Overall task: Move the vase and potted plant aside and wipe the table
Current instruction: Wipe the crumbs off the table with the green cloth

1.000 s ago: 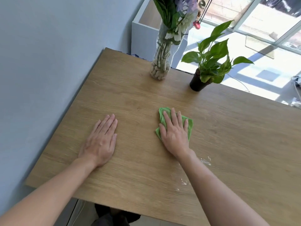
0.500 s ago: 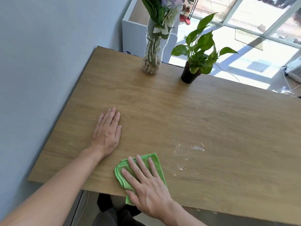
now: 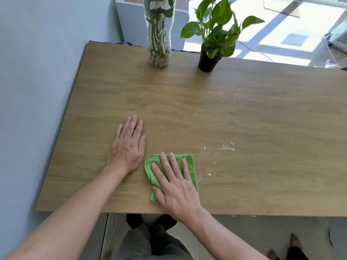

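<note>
1. The long rectangular wooden table (image 3: 244, 113) with a light oak grain fills most of the view; its left edge runs along a pale blue-grey wall (image 3: 37, 72), and its near edge sits just above the person's dark trousers (image 3: 150, 243).
2. A white box-shaped cabinet (image 3: 131, 21) stands behind the far left corner of the table, against the wall, with a sunlit tiled floor (image 3: 281, 38) to its right.
3. The leafy green potted plant in a small black pot (image 3: 207, 61) stands upright near the far edge, well apart from both hands.
4. The tall clear glass vase (image 3: 159, 42), holding green flower stems with pale pebbles at its base, stands upright to the left of the plant, near it but not touching.
5. The left hand (image 3: 128, 147) lies flat, palm down, on bare wood, fingers straight and close together, holding nothing.
6. The right hand (image 3: 174, 186) presses flat on the cloth, fingers spread slightly, not curled around it.
7. The folded bright green microfibre cloth (image 3: 190, 164) lies near the table's front edge, just beside the left hand, partly covered by the right.
8. Scattered white crumbs (image 3: 226, 147) lie on the wood to the right of the cloth, near it, with nothing between them.
</note>
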